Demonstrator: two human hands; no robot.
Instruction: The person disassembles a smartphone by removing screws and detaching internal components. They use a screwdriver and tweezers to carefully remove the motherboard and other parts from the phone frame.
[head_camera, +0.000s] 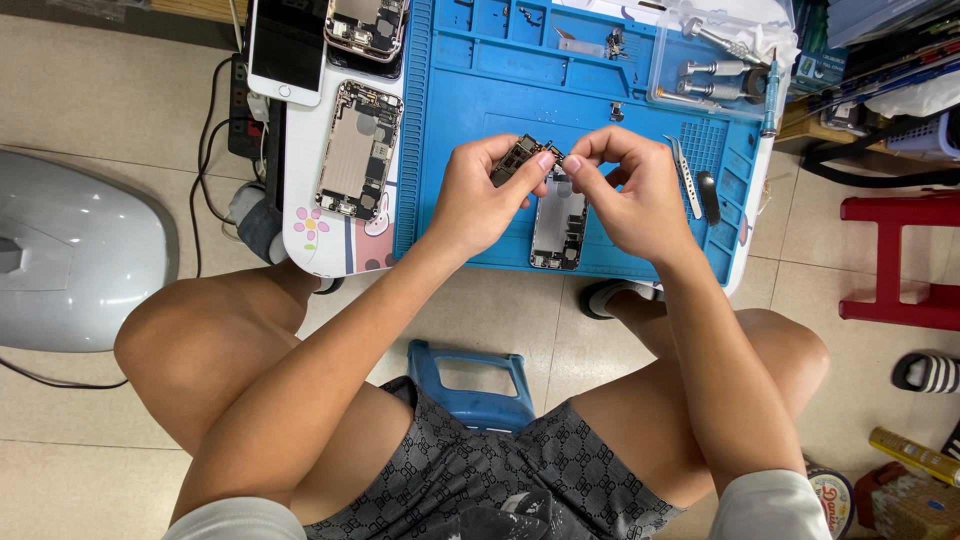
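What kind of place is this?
Probably a small phone repair spot: a blue repair mat on a low table, opened phones with their insides showing, and tweezers and screwdrivers nearby.

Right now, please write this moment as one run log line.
left hand: holds circuit board | right hand: pinches board's end | below: opened phone on blue mat

You wear dark grey, pattern-printed cloth shorts (small repeating pale motifs cover the fabric) and a light grey short-sleeved top, whose sleeve edges show at the bottom corners. Your bare left hand and bare right hand carry no gloves, rings or watch.
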